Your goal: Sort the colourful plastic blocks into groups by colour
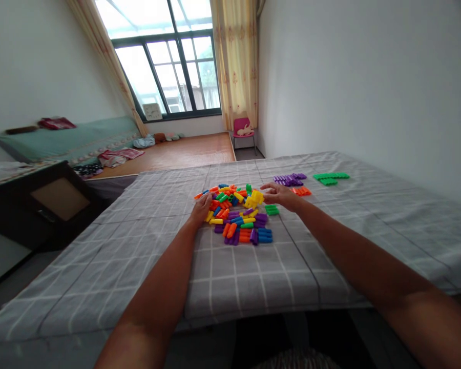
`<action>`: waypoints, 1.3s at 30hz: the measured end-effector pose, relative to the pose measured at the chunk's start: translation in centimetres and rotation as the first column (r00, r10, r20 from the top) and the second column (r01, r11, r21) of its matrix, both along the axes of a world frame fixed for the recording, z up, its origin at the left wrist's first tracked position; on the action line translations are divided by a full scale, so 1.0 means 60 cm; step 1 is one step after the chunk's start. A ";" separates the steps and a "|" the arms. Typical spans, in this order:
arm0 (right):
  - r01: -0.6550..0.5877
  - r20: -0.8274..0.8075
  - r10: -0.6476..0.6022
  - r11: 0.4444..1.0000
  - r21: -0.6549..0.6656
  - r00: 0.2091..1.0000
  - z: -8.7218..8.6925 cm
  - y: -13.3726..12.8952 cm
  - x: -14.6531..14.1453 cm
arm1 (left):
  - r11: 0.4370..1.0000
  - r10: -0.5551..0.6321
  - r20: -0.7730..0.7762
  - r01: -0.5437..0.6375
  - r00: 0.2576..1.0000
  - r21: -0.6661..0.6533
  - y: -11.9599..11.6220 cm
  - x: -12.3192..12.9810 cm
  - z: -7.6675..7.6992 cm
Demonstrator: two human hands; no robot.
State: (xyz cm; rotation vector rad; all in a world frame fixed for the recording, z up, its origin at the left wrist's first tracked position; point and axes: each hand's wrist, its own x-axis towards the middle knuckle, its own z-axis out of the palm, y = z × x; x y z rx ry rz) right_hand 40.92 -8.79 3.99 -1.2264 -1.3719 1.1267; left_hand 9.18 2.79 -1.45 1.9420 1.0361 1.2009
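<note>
A loose heap of bright plastic building blocks (230,209) in orange, purple, blue, green and yellow lies on the bed-sized surface before me. At the heap's left edge, my left hand (202,208) touches the blocks, its fingertips too small and hidden to read. My right hand (281,196) is closed on a cluster of joined yellow blocks (255,198) over the heap's right side. Beneath that hand lie a few green blocks (271,209). Blue blocks (265,235) sit side by side at the heap's near edge.
Joined purple blocks (290,179), orange blocks (301,191) and green blocks (330,178) lie sorted by colour to the right. A grey checked cloth (146,241) covers the surface. Beyond stand a pink chair (241,124), a low wooden platform (200,148) and a dark cabinet (19,205).
</note>
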 end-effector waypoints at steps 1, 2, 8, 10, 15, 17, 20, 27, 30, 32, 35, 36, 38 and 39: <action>0.003 -0.013 -0.003 1.000 0.017 1.000 -0.006 -0.004 0.003 | 1.000 0.003 -0.006 -0.003 1.000 0.004 -0.002 0.000 0.001; 0.003 -0.016 -0.003 0.999 0.034 1.000 -0.012 -0.008 0.005 | 1.000 0.003 -0.014 -0.003 1.000 0.007 -0.003 -0.001 0.002; 0.005 -0.065 -0.002 0.999 0.043 0.998 -0.031 -0.018 0.003 | 0.976 0.128 -0.123 -0.102 0.984 0.192 -0.010 -0.003 0.022; 0.017 -0.100 -0.009 0.996 0.085 0.995 -0.035 -0.016 -0.004 | 0.908 0.253 -0.126 -0.190 0.959 0.374 -0.021 0.002 0.040; 0.008 -0.131 0.019 0.979 0.202 0.991 -0.037 -0.008 -0.042 | 0.829 0.128 -0.282 0.053 0.951 0.557 -0.072 0.042 0.070; -0.029 -0.109 0.056 0.973 0.228 0.992 -0.034 -0.008 -0.061 | 0.823 0.074 -0.390 0.165 0.918 0.543 -0.089 0.059 0.068; -0.063 -0.044 0.077 0.965 0.255 0.996 -0.030 -0.009 -0.081 | 0.824 0.043 -0.444 0.220 0.895 0.523 -0.099 0.071 0.058; 0.223 0.004 -0.246 0.888 0.402 0.969 -0.037 0.006 -0.054 | 0.815 0.128 -0.418 0.145 0.900 0.562 -0.072 0.042 0.058; 0.193 0.068 -0.242 0.887 0.420 0.968 -0.041 0.004 -0.040 | 0.823 0.178 -0.386 0.078 0.905 0.563 -0.066 0.038 0.061; 0.151 0.128 -0.219 0.902 0.404 0.967 -0.040 -0.001 -0.041 | 0.828 0.147 -0.377 0.095 0.914 0.553 -0.071 0.043 0.062; 0.132 0.238 -0.243 0.906 0.403 0.940 -0.029 -0.013 -0.053 | 0.818 0.065 -0.389 0.174 0.919 0.549 -0.088 0.059 0.063; 0.132 0.265 -0.259 0.900 0.416 0.929 -0.024 -0.016 -0.058 | 0.812 0.052 -0.398 0.194 0.916 0.550 -0.095 0.064 0.064; 0.097 0.297 -0.243 0.897 0.432 0.923 -0.016 -0.023 -0.070 | 0.802 0.051 -0.412 0.208 0.910 0.559 -0.106 0.072 0.067; 0.056 0.311 -0.205 0.902 0.428 0.928 -0.014 -0.025 -0.075 | 0.798 0.057 -0.418 0.210 0.907 0.565 -0.111 0.075 0.069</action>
